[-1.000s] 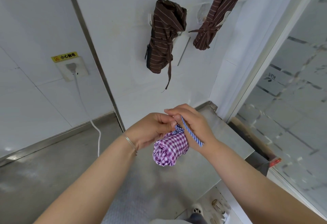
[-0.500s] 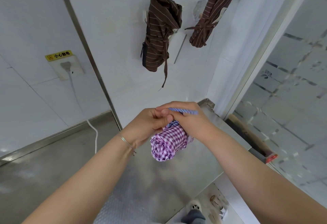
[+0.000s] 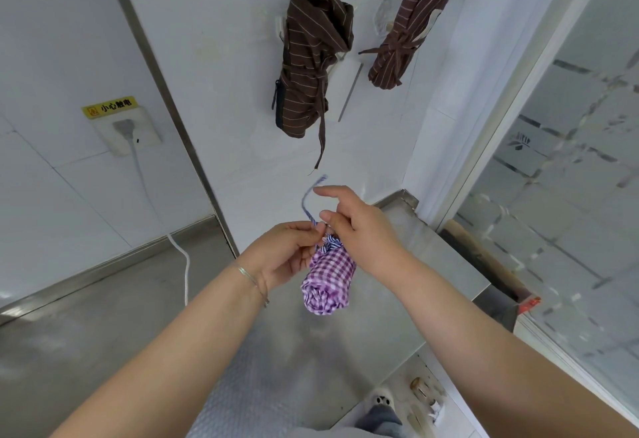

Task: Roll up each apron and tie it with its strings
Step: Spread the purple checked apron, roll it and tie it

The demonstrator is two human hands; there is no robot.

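A rolled purple-and-white checked apron [image 3: 328, 282] hangs in the air between my hands, above the steel counter. My left hand [image 3: 288, 251] pinches the blue-and-white striped string [image 3: 308, 204] at the top of the roll. My right hand [image 3: 359, 226] pinches the string beside it with thumb and middle fingers, its forefinger stretched out. The free end of the string curls up above both hands. Two brown striped aprons hang on the white wall: a loosely rolled one [image 3: 309, 60] with a dangling string, and a tightly tied one [image 3: 411, 26] to its right.
A steel counter [image 3: 397, 299] lies under my hands, its right edge near a frosted glass door [image 3: 570, 161]. A wall socket [image 3: 129, 131] with a white cable and a yellow warning label is at the left. A slippered foot [image 3: 380, 403] shows below.
My right hand has lifted off the roll and swung the string's free end from the right side up above both hands. The roll now hangs more upright.
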